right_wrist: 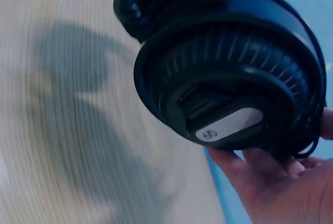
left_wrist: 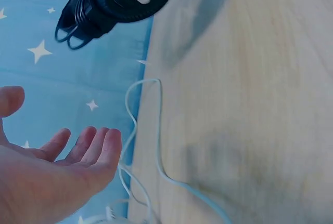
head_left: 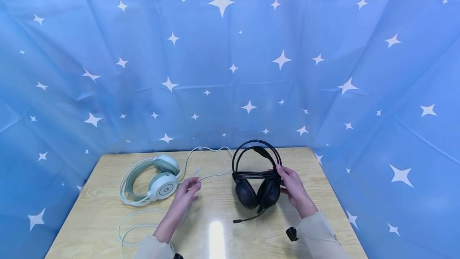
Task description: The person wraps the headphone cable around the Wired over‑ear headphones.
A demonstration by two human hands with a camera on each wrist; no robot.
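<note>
A black headset [head_left: 256, 179] with a boom microphone [head_left: 248, 218] is held above the table, its cable bundled across between the ear cups. My right hand [head_left: 295, 189] grips it by its right side; in the right wrist view the fingers [right_wrist: 234, 169] lie around the ear cup's edge. My left hand [head_left: 182, 199] holds nothing, its fingers loosely bent and the palm turned up in the left wrist view. Close to the left hand lies a white and green headset [head_left: 165, 187] on its side, with a white cable [head_left: 213, 150] trailing from it.
The wooden table [head_left: 266, 243] ends at the back against a blue curtain [head_left: 201, 59] with white stars. More white cable [head_left: 140, 227] lies in loops at the table's front left. Shadows fall on the wood below the black headset.
</note>
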